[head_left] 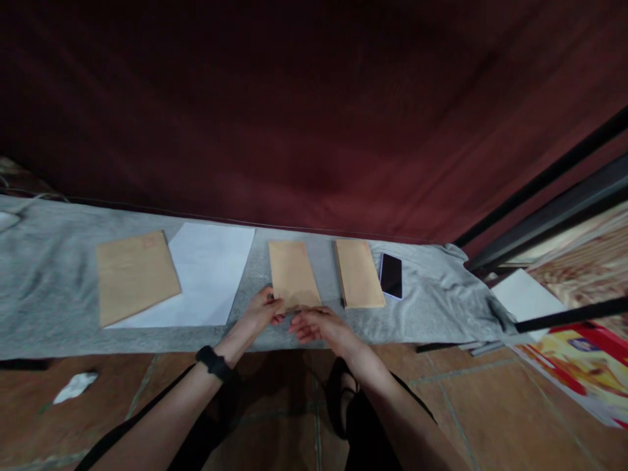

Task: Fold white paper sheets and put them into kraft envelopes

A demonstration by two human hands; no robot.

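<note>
Head view. The step in hand is judged to be work on the near edge of the envelope, which lies on the grey cloth in front of the person. Good practice calls for the left hand to steady the near left corner with light thumb pressure, since thin paper of this kind is likely to crease under a hard pinch. The right hand is best kept low and level, its fingertips working along the edge rather than pushing against it. The envelope should stay flat, as a sideways pull could skew it or drag the cloth.

Position of the envelope relative to the fingers: its body extends away from both hands, with its near edge at the fingertips. The left hand is at the near left corner, thumb above and the other fingers bent below, and appears to grasp that corner. The right hand is at the near edge, toward its right end, palm inward and fingers loosely curved. Whether these fingers pinch the paper or merely rest beside it cannot be told, the picture being soft at that spot.

Surroundings: a brown stack lies to the right, apart from the envelope, with a phone just beyond it. To the left, a white sheet lies partly under a wider packet.
</note>
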